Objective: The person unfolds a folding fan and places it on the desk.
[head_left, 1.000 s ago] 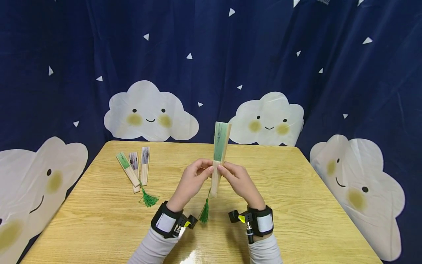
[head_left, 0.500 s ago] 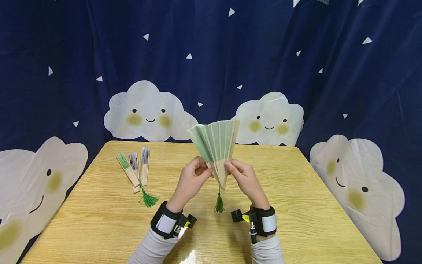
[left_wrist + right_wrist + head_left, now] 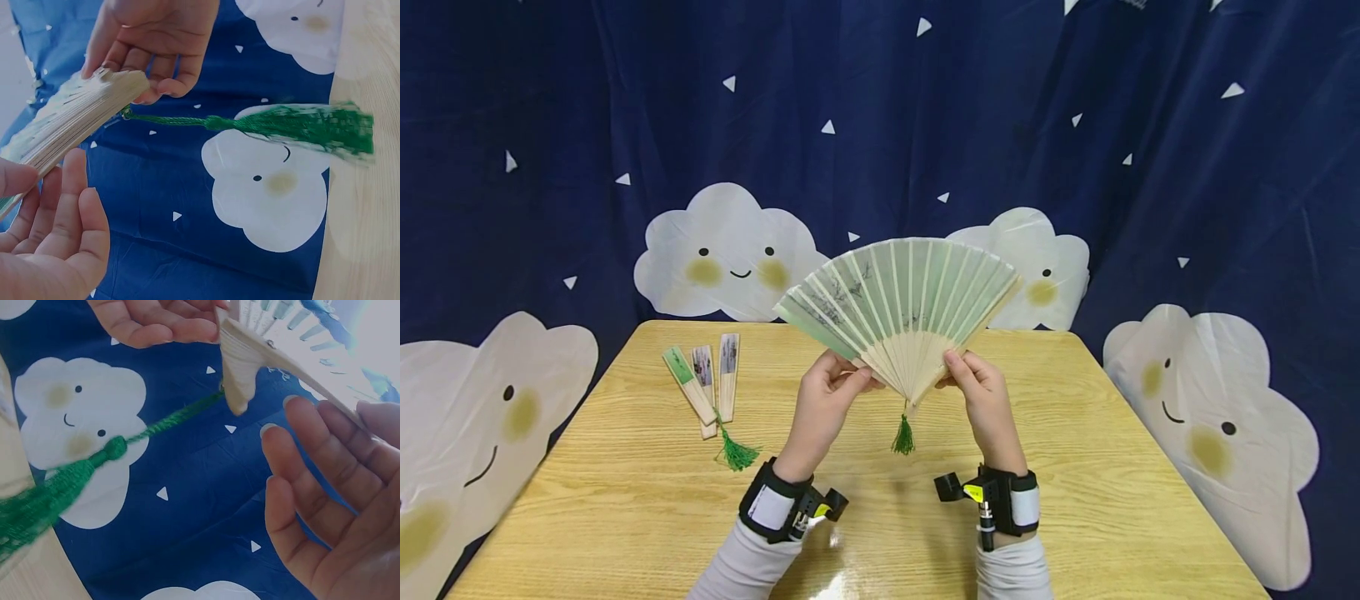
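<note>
A pale green folding fan [image 3: 904, 292] with wooden ribs and a dark printed pattern is spread wide, held upright above the table. My left hand [image 3: 822, 404] pinches its left outer rib between thumb and fingers. On the other side, my right hand [image 3: 985, 400] pinches the right outer rib the same way. From the pivot end hangs a green tassel [image 3: 903, 435]. In the left wrist view the tassel [image 3: 300, 127] stretches out from the stacked ribs [image 3: 94, 112]. The right wrist view has the thumb on the rib, with the other fingers [image 3: 325, 462] behind it.
Several folded fans lie at the table's back left: a green one [image 3: 690, 383] with a green tassel [image 3: 737, 452], and grey-patterned ones [image 3: 728, 375] beside it. The wooden table [image 3: 1112, 500] meets a dark blue curtain [image 3: 880, 100] with white smiling clouds [image 3: 730, 258].
The fan has gone from folded to widely spread. My right hand has moved right and my left slightly left, each with its outer rib. The tassel has swung right and up.
</note>
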Demonstrator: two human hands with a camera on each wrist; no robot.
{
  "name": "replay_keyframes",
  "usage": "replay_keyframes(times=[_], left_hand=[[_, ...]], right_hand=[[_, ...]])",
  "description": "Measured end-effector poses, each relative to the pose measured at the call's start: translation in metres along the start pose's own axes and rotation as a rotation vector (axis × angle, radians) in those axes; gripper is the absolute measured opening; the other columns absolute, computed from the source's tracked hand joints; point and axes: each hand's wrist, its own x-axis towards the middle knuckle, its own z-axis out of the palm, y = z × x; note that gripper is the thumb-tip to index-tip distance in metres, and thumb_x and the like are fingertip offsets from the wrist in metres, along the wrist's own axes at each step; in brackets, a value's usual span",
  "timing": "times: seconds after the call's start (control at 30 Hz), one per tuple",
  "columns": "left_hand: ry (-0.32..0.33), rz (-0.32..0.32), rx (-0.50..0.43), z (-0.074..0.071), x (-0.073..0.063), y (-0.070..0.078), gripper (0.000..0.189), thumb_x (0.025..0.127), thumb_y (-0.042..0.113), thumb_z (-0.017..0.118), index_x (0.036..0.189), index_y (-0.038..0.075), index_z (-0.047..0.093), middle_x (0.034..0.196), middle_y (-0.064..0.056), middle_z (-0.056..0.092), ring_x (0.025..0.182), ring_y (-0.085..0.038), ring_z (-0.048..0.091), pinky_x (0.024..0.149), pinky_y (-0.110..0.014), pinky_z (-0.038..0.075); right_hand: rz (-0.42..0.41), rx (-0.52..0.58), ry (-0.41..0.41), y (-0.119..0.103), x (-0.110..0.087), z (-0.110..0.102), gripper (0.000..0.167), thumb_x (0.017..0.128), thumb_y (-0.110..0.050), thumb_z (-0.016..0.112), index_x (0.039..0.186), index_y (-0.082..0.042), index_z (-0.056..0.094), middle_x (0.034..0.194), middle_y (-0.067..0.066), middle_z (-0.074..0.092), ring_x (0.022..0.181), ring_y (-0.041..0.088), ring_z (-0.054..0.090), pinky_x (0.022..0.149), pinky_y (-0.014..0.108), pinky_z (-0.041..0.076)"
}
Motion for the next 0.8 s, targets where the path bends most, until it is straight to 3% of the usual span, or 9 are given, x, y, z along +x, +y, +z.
replay_keyframes(times=[0.2,0.47,0.8], left_hand=[[0.05,-0.047,-0.009,0.0007,-0.0007,0.0034,0.028,0.096,0.011,0.061,0.122,0.002,0.057,0.108,-0.018,0.065,0.089,-0.013,0.071,0.085,-0.033,0.057],[0.066,-0.101,-0.056,-0.0009,-0.0023,0.0058,0.028,0.095,0.019,0.063,0.12,0.006,0.059,0.101,-0.006,0.07,0.09,-0.014,0.071,0.087,-0.035,0.056],[0.08,-0.167,-0.343,0.001,0.0001,0.0034,0.025,0.095,0.007,0.06,0.118,-0.001,0.055,0.1,-0.002,0.073,0.092,-0.015,0.072,0.083,-0.027,0.056]], right_hand=[[0.001,0.117,0.05,-0.0011,0.0007,-0.0035,0.022,0.1,-0.026,0.055,0.089,-0.014,0.071,0.083,-0.005,0.069,0.075,0.01,0.065,0.078,0.028,0.054],[0.01,0.279,0.107,-0.0015,0.0019,-0.0019,0.028,0.101,-0.024,0.053,0.082,-0.013,0.07,0.075,-0.002,0.068,0.07,0.011,0.065,0.073,0.025,0.054],[0.019,0.443,0.196,-0.0023,0.0045,0.0053,0.034,0.101,-0.024,0.052,0.074,-0.009,0.068,0.067,0.003,0.07,0.063,0.012,0.067,0.064,0.023,0.053]])
